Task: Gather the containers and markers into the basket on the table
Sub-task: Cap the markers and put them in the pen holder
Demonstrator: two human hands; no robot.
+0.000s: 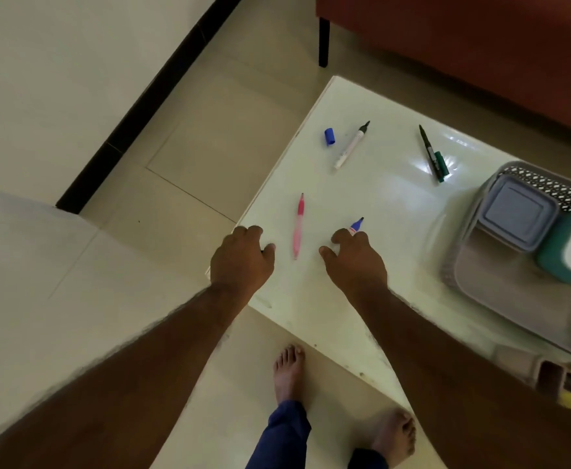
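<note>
White counter (379, 204) holds a pink pen (298, 225) between two hands. Left hand (241, 257) rests open at the edge. Right hand (355, 257) pinches a blue marker (356, 226).

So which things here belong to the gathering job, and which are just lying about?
Job:
basket
grey-lidded container
teal container
blue-tipped marker
white marker
green marker
dark pen
pink pen
blue cap

Lying about:
red sofa
</note>
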